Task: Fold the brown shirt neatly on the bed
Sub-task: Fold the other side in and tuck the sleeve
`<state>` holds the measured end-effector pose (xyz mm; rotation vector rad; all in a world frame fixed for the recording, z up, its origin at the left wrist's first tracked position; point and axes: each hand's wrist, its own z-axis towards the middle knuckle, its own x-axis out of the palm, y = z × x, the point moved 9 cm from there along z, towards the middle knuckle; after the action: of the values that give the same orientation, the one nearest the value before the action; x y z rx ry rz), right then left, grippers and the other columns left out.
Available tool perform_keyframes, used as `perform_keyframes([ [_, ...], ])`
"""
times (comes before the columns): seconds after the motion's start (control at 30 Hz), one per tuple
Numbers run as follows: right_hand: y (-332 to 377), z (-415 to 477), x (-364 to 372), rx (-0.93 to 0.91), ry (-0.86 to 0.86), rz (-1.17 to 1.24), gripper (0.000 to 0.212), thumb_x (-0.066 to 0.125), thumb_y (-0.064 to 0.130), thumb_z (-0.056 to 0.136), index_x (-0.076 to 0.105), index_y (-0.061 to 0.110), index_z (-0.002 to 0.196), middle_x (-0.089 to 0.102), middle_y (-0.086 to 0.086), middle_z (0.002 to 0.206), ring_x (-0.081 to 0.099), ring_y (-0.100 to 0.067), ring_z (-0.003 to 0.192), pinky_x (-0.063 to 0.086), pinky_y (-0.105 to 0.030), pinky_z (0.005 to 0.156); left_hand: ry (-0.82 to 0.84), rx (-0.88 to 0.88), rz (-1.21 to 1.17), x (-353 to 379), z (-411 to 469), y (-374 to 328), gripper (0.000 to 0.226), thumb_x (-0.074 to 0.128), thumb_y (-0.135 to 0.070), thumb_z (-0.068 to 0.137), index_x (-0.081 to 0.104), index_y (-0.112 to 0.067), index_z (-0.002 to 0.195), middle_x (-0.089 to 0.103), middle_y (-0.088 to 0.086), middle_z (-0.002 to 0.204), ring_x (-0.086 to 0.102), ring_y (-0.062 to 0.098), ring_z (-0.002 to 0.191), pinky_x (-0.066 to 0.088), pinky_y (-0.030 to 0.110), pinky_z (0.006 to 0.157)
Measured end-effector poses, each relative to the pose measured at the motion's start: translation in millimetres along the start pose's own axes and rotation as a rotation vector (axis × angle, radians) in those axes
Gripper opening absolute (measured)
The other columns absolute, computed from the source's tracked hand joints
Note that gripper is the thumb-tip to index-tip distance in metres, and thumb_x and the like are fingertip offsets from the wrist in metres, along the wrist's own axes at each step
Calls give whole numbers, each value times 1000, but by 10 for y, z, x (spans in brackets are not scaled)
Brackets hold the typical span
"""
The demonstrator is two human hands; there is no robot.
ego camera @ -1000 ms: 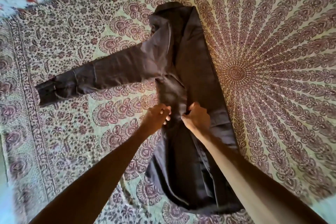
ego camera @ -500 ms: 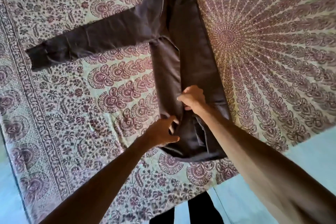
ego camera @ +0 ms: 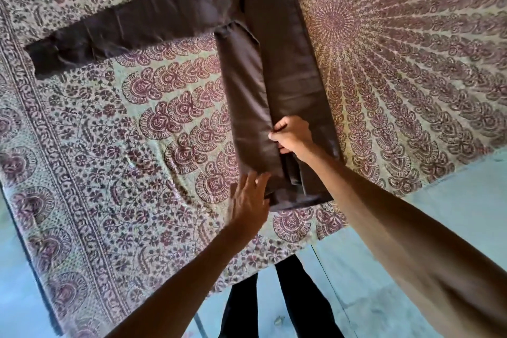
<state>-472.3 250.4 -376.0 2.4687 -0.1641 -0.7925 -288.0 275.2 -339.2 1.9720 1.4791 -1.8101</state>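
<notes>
The brown shirt (ego camera: 285, 68) lies lengthwise on the bed, its right side folded inward over the body. One long sleeve (ego camera: 120, 33) sticks out flat to the left. My right hand (ego camera: 292, 134) is closed on the folded edge of the shirt near its lower part. My left hand (ego camera: 248, 200) is open, fingers spread, with the fingertips touching the shirt's lower left corner near the hem. The collar end runs out of the top of the frame.
The bed is covered with a cream and maroon mandala-patterned sheet (ego camera: 109, 173). Its near edge runs diagonally just below the hem. Pale blue floor (ego camera: 370, 296) and my dark trouser legs (ego camera: 290, 304) show below the bed's edge.
The view has tilted down, so the shirt sits higher in the frame. My left hand has opened and flattened at the hem corner. My right hand stays closed on the folded edge.
</notes>
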Motion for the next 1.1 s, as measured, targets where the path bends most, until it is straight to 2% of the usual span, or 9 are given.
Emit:
perform_keyframes([
  [0.13,-66,-71,-78,-34,-35,-56,6,72,18,81,67,22,83,72,-5,82,72,-22,65,62,-38,63,-36,-79,-97,52,-64,99,56,54,5,83,39,-15,133,49,15,128,57,27,97,57,35,68],
  [0.3,-117,-202,-7,-92,44,-296,18,71,24,74,66,15,89,71,-7,84,71,-27,74,59,-36,73,-39,33,-164,98,-147,-79,47,57,13,75,54,-6,118,63,12,101,66,27,82,57,34,65],
  [0.47,-214,-341,-68,-118,-37,-399,17,70,22,77,68,10,88,71,-13,93,67,-34,92,54,-34,76,26,92,-204,213,-188,25,44,60,1,80,49,-12,121,64,8,100,67,22,80,59,35,65],
  [0.6,-280,-445,-52,-152,-48,-464,17,70,24,80,65,9,86,70,-15,94,67,-36,92,49,-33,69,118,125,-274,186,-215,36,35,60,-12,87,48,-14,120,71,9,91,71,18,71,60,31,61],
  [0.7,-283,-512,-79,-149,-59,-505,16,70,22,79,65,8,85,70,-14,91,68,-36,89,51,-33,68,166,58,-347,117,-233,37,23,55,-19,93,53,-11,114,73,9,82,69,14,57,57,30,51],
  [0.83,-268,-565,-111,-119,-40,-580,23,73,21,80,67,7,97,70,-13,100,67,-34,96,54,-36,76,8,1,-150,0,-232,195,18,60,-23,89,59,-17,106,68,5,87,67,20,65,53,30,49],
  [0.9,-304,-582,-70,-96,11,-630,27,74,18,80,66,6,102,69,-13,105,66,-34,99,54,-36,77,67,13,-112,87,-235,261,24,64,-21,85,59,-17,108,63,4,94,67,22,70,52,32,51],
  [1.0,-406,-622,-30,-53,50,-682,27,74,17,80,65,7,103,70,-12,106,67,-32,100,55,-35,79,208,-17,-85,214,-262,323,15,59,-30,89,61,-18,98,65,3,94,68,24,78,50,34,58],
  [1.1,-471,-659,-46,-25,32,-700,25,73,16,80,66,8,102,70,-11,105,67,-30,99,54,-35,78,290,-71,4,217,-202,354,31,48,-44,93,58,-16,84,68,5,84,67,27,78,48,33,62],
])
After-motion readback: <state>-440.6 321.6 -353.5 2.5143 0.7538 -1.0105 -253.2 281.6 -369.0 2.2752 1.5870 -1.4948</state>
